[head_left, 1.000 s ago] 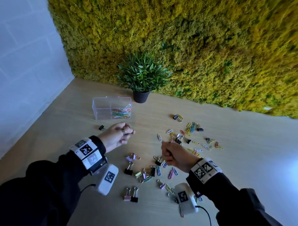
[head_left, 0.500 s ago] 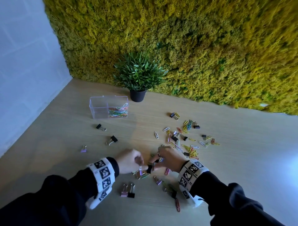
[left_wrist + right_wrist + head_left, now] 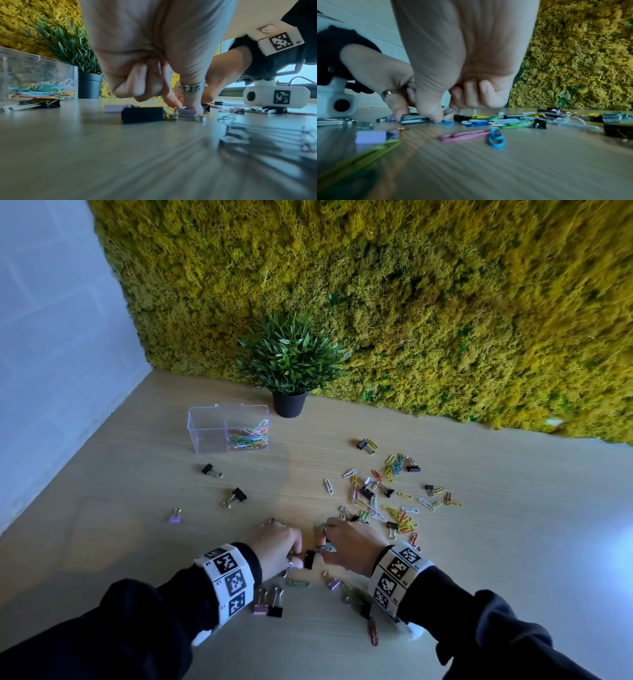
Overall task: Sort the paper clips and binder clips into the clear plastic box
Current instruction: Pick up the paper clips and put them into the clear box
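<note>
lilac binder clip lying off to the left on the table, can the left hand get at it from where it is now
Probably yes. The lilac binder clip lies alone on bare table, nothing stacked on it. But the left hand is busy, fingers down at a black binder clip, and must free up first.

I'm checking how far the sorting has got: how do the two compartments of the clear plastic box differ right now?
The right compartment of the clear plastic box holds a heap of coloured paper clips; the left compartment looks empty. No binder clips show in either, and several, like the black binder clip, lie on the table. Both compartments are open-topped and see-through, split by one divider.
</note>
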A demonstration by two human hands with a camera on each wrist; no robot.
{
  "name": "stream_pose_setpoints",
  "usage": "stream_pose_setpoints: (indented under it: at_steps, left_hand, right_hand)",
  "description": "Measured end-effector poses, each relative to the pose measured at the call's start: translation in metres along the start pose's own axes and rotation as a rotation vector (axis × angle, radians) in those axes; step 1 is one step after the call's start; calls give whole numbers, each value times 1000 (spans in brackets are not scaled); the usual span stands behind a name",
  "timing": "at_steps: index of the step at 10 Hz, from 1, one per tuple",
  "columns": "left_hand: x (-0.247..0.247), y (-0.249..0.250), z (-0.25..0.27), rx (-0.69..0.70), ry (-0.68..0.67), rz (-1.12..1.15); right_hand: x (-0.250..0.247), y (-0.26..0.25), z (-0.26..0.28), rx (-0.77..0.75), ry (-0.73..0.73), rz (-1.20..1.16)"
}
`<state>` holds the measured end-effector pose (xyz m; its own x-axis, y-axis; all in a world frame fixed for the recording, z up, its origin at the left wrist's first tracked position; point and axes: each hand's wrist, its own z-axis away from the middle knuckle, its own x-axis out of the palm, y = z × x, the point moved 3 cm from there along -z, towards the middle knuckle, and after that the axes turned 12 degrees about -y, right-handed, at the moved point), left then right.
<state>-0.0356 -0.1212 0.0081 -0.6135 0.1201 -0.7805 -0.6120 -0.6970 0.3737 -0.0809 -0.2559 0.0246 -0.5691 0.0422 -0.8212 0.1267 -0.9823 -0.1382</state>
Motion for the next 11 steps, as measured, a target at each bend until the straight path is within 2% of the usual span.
stream_pose_setpoints:
  at_steps: [1,2,3,4,5,7,8,9,10,11]
  left_hand:
    - [-6,-2,-3,-14,-18,144]
    - [-17,-6,-4,-30,36,273]
    - [-24,-8,3,-51,112,238]
    - [-16,1,11,-64,40,11]
    - [-5,4,9,-71,-23,-78]
    - [0,4,5,-86,-85,-97]
    - [-8,4,9,-88,-81,18]
    - [-14,6,12,16,-146,610]
    - [-17,9,13,120,-264,1304]
    - [-17,13,14,204,-346,1603]
  right_hand:
    - [3,-1,-1,29,-68,65]
    - [5,-2,-2,17,-131,164]
    - [10,1,1,63,-148,29]
    - [13,5,8,53,-118,-111]
    - [5,17,3,25,-12,-416]
    - [6,35,16,-38,-73,-1330]
    - [10,40,19,-127,-38,-1786]
    - [7,45,22,-255,22,-2113]
    - [4,49,26,-280,37,-2245]
    - [5,52,29,-185,59,-2179]
